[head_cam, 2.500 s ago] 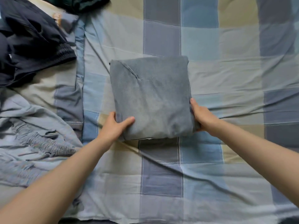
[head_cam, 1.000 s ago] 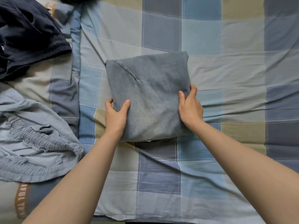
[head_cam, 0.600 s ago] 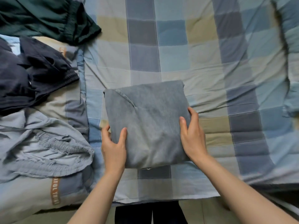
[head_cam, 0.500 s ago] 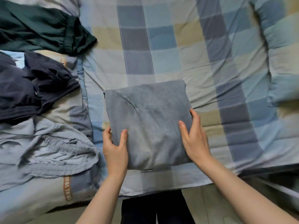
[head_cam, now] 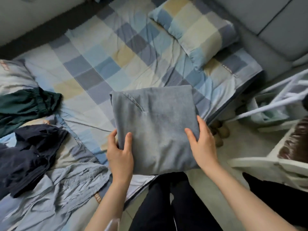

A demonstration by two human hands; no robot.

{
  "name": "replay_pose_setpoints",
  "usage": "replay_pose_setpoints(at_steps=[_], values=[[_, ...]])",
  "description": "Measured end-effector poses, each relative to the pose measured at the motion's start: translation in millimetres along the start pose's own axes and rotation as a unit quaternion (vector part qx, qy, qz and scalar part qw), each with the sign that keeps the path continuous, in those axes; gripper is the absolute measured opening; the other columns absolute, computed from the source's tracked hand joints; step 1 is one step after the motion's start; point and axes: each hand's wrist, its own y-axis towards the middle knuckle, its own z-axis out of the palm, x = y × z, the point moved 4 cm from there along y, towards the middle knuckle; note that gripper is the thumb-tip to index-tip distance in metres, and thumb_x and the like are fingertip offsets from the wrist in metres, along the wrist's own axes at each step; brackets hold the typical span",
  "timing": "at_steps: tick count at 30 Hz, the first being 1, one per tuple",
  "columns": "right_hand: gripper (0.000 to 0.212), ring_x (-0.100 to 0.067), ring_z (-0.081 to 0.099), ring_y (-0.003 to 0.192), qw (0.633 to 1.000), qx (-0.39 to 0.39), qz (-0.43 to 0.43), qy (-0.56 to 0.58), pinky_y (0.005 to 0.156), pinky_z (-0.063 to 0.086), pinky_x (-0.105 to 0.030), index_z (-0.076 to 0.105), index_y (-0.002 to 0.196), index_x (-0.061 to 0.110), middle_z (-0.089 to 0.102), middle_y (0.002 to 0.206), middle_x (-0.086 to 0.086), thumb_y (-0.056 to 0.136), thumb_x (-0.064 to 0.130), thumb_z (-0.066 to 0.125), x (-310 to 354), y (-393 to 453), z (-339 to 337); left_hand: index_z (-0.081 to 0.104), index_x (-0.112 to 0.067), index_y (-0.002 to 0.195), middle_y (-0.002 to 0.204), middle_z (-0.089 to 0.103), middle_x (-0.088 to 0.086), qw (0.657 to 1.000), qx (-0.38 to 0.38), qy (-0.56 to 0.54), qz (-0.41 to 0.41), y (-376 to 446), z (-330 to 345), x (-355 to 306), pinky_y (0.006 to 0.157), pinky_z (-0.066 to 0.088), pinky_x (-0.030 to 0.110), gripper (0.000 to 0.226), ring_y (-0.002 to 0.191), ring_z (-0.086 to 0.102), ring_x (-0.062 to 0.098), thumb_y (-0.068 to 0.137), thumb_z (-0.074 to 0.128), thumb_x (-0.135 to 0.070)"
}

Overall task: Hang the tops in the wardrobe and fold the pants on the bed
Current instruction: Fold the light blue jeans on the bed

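The folded grey pants point(head_cam: 155, 129) sit mid-frame between both grips, over the bed's point(head_cam: 103, 60) near corner. The left hand point(head_cam: 120, 150) pinches the left edge, thumb on top; the right hand point(head_cam: 204, 139) clasps the right edge. Fingers underneath are hidden; whether the pants touch the bed is unclear.

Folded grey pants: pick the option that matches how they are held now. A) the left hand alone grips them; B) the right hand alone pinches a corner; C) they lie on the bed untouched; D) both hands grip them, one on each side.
D: the left hand grips the left edge of the folded grey pants and the right hand grips the right edge, thumbs on top.
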Motion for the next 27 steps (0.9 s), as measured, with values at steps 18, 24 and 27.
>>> replay_pose_setpoints(at_steps=[18, 24, 27], values=[[0.059, -0.006, 0.048, 0.121, 0.889, -0.396, 0.229, 0.027, 0.09, 0.026, 0.008, 0.037, 0.144, 0.019, 0.049, 0.139, 0.002, 0.093, 0.044, 0.046, -147, -287, -263, 0.054, -0.048, 0.106, 0.088, 0.074, -0.005, 0.892, 0.424, 0.041, 0.153, -270, 174, -98, 0.066, 0.053, 0.023, 0.021, 0.08, 0.07, 0.005, 0.093, 0.063, -0.035], [0.057, 0.008, 0.044, 0.109, 0.832, -0.476, 0.284, 0.024, 0.087, 0.027, 0.008, 0.042, 0.141, 0.016, 0.055, 0.13, 0.001, 0.092, 0.045, 0.045, -204, -428, -318, 0.057, -0.043, 0.109, 0.088, 0.072, -0.018, 0.83, 0.523, 0.066, 0.183, -415, 205, -82, 0.066, 0.052, 0.023, 0.02, 0.077, 0.068, -0.001, 0.091, 0.065, -0.038], [0.057, 0.006, 0.045, 0.113, 0.803, -0.51, 0.309, 0.023, 0.091, 0.03, 0.003, 0.043, 0.141, 0.017, 0.055, 0.131, 0.003, 0.092, 0.046, 0.044, -234, -497, -340, 0.058, -0.036, 0.111, 0.086, 0.069, -0.023, 0.8, 0.562, 0.083, 0.192, -490, 217, -65, 0.068, 0.049, 0.024, 0.021, 0.079, 0.066, -0.003, 0.091, 0.064, -0.04]])
